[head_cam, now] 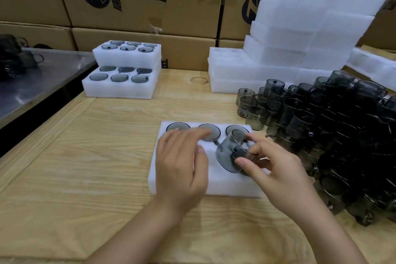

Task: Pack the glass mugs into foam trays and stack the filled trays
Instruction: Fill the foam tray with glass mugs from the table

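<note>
At the centre of the frame, the right hand (276, 169) pinches a tilted glass mug (230, 152) over the front row of the foam tray (225, 186). The left hand (182, 167) lies flat with relaxed fingers, steadying the tray. The mug probably wants squaring over an empty pocket, then pressing gently straight down.

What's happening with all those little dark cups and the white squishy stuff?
A person is packing glass mugs into a foam tray on the wooden table. The right hand holds one mug, tilted, over the tray's front row, while the left hand lies open on the foam. Three mugs already sit in the back row. A pile of loose mugs waits on the right, and two filled trays are stacked at the back left.
</note>
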Demonstrator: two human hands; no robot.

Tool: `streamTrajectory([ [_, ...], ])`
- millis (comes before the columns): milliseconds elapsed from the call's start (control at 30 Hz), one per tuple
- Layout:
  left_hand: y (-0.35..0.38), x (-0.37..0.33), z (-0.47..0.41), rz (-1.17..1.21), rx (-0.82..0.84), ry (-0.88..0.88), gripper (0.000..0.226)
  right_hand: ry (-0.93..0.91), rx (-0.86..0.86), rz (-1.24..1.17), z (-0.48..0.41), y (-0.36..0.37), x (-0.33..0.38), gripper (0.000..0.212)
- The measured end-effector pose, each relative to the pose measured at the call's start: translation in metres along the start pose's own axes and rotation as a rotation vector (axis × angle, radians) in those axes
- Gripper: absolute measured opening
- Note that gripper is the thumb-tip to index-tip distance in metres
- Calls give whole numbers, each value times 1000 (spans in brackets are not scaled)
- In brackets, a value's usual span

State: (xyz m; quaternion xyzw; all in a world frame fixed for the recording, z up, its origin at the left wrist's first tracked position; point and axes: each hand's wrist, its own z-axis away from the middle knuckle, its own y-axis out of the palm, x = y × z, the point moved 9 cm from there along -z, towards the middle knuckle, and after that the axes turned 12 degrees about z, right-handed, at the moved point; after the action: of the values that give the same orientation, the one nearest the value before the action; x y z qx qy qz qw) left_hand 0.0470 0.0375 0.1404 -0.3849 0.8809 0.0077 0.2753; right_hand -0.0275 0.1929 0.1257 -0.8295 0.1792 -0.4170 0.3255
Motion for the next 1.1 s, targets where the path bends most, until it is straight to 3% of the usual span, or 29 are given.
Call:
streamTrajectory([
  [100, -7, 30, -8, -21, -4, -265, 31, -52, 89, -69, -8, 11, 4, 18],
  [233, -3, 68, -3, 289, 19, -666, 17, -108, 324, -122, -16, 33, 11, 22],
  [333, 10, 76, -1, 419, 156, -757, 16, -179, 489, -122, -20, 42, 24, 29],
  [500, 17, 74, -1, 415, 260, -759, 24, -255, 544, -59, -25, 56, 38, 59],
  [667, 13, 78, 0, 352, 235, -761, 15, -185, 417, -93, -28, 74, 28, 49],
  [767, 14, 76, 1, 261, 255, -719, 23, -209, 453, 65, -27, 82, 24, 65],
  [867, 17, 68, 1, 109, 308, -604, 17, -279, 471, 171, -25, 84, 29, 63],
  [1100, 29, 59, 4, -190, 468, -389, 47, -282, 446, 627, -9, 90, 20, 80],
])
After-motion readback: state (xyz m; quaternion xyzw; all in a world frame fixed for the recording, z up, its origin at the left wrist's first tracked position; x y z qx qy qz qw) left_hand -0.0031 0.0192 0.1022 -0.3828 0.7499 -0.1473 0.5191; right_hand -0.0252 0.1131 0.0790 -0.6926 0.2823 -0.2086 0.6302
